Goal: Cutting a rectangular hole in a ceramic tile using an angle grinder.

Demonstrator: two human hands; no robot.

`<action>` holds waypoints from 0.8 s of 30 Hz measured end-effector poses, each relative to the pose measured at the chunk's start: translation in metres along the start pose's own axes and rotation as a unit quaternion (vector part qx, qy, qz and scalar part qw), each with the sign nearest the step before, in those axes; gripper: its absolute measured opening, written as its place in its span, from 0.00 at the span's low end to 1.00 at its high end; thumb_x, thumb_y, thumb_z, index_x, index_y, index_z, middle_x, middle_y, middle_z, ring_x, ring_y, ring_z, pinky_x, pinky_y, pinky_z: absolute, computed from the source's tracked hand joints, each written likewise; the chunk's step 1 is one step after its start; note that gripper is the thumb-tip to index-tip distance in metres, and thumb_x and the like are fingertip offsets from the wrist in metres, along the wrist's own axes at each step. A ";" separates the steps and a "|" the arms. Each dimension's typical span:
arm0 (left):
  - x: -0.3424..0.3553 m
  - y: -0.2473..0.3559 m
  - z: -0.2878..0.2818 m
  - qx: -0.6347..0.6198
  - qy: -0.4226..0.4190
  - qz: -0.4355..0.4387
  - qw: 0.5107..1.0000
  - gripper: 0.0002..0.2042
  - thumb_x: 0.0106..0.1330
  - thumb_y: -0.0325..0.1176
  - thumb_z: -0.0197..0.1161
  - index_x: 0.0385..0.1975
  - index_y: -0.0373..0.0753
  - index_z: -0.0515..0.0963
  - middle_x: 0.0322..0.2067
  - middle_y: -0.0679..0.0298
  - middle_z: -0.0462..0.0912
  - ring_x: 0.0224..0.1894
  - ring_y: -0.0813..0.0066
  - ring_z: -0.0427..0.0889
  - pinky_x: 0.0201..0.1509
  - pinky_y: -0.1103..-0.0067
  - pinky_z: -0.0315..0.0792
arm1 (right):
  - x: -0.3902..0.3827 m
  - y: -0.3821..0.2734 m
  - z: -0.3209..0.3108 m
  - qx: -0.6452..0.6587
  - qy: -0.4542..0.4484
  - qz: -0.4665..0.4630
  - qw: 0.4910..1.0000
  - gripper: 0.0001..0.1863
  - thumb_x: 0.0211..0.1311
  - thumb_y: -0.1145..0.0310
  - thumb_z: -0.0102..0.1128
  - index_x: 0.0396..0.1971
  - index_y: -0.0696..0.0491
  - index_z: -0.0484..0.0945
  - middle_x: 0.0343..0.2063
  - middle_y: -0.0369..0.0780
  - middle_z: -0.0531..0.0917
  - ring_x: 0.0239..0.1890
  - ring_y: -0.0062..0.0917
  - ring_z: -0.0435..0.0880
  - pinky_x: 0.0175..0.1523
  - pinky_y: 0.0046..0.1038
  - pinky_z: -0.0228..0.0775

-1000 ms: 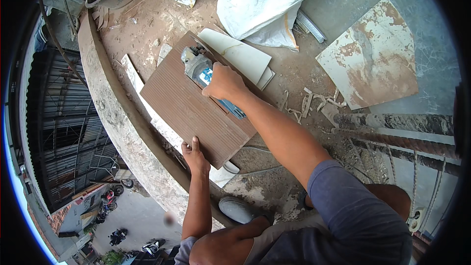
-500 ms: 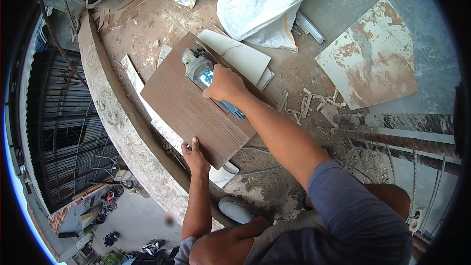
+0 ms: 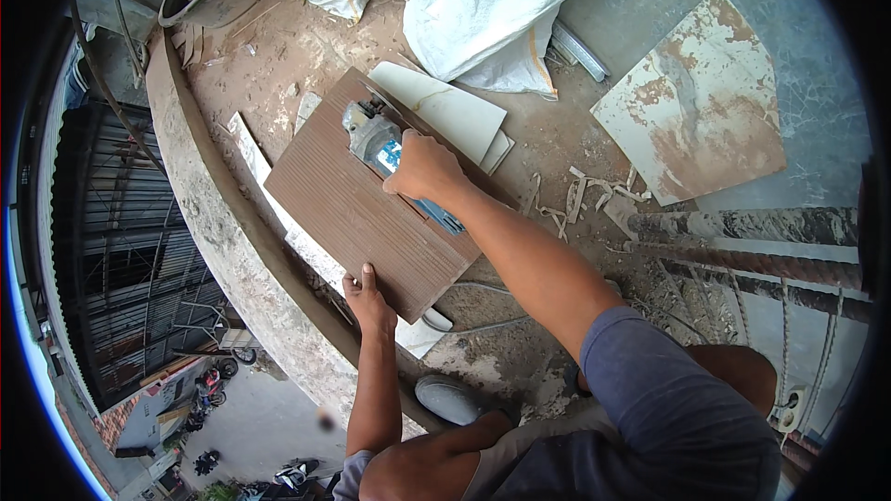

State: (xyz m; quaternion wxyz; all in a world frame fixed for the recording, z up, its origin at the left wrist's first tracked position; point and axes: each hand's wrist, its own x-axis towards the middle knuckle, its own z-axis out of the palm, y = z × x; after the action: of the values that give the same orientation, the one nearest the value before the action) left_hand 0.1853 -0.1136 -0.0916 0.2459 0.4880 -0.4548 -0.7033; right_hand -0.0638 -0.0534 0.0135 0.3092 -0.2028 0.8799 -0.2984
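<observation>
A brown tile (image 3: pixel 334 195) with a ribbed surface facing up lies tilted across the ledge in front of me. My right hand (image 3: pixel 425 169) is wrapped round the body of a blue angle grinder (image 3: pixel 376 141), which rests along the tile's right part. Its silvery head points away from me; the disc cannot be made out. A dark straight line runs beside the tool near the tile's right edge. My left hand (image 3: pixel 369 301) grips the tile's near edge, thumb on top and the other fingers partly hidden at the edge.
White tile pieces (image 3: pixel 445 107) lie under and beyond the brown tile. White sacks (image 3: pixel 483 14) stand at the back. A large stained tile (image 3: pixel 696 102) lies right, above metal bars (image 3: pixel 742 225). A curved concrete rim (image 3: pixel 209 195) borders a drop on the left. A cable (image 3: pixel 492 325) trails nearby.
The whole view has shifted slightly. My right hand stays round the grinder and my left on the tile's edge, with no clear movement of the tool along the tile.
</observation>
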 end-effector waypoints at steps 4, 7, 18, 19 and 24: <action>0.003 0.002 -0.003 -0.008 -0.002 0.001 1.000 0.15 0.68 0.32 0.60 0.49 0.35 0.66 0.47 0.55 0.77 0.50 0.66 0.75 0.60 0.68 0.67 | 0.002 -0.004 0.001 -0.001 0.005 -0.003 1.000 0.29 0.38 0.66 0.70 0.43 0.62 0.72 0.42 0.54 0.82 0.47 0.45 0.83 0.52 0.38 0.76; 0.005 0.000 -0.003 -0.011 -0.008 -0.003 1.000 0.15 0.69 0.32 0.60 0.50 0.35 0.66 0.48 0.55 0.77 0.50 0.66 0.75 0.60 0.68 0.67 | 0.002 -0.004 0.000 -0.001 0.003 0.002 1.000 0.29 0.38 0.66 0.70 0.44 0.62 0.72 0.42 0.54 0.82 0.47 0.45 0.82 0.52 0.38 0.76; 0.003 -0.001 -0.005 -0.010 -0.002 -0.003 1.000 0.15 0.68 0.32 0.60 0.49 0.35 0.65 0.47 0.54 0.76 0.50 0.65 0.75 0.60 0.66 0.67 | -0.002 -0.001 0.003 -0.001 -0.003 0.007 1.000 0.30 0.39 0.65 0.70 0.44 0.62 0.72 0.44 0.54 0.81 0.48 0.45 0.82 0.53 0.38 0.75; 0.003 -0.001 -0.005 -0.008 0.001 0.000 1.000 0.15 0.68 0.32 0.60 0.49 0.35 0.65 0.47 0.55 0.76 0.50 0.65 0.75 0.60 0.66 0.67 | -0.002 -0.001 0.003 0.000 -0.003 0.006 1.000 0.30 0.39 0.65 0.70 0.44 0.62 0.72 0.44 0.54 0.81 0.48 0.45 0.82 0.53 0.38 0.75; 0.006 -0.003 -0.006 -0.009 -0.005 0.006 1.000 0.15 0.68 0.32 0.60 0.49 0.35 0.66 0.46 0.55 0.77 0.50 0.65 0.75 0.59 0.66 0.68 | -0.001 -0.001 0.001 -0.001 -0.006 0.004 1.000 0.30 0.39 0.65 0.70 0.45 0.62 0.72 0.44 0.54 0.81 0.48 0.45 0.82 0.53 0.38 0.75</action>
State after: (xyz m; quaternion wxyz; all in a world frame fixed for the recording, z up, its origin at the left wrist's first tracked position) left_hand 0.1887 -0.1191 -0.0972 0.2522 0.4794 -0.4522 -0.7086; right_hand -0.0618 -0.0541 0.0138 0.3154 -0.2011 0.8792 -0.2952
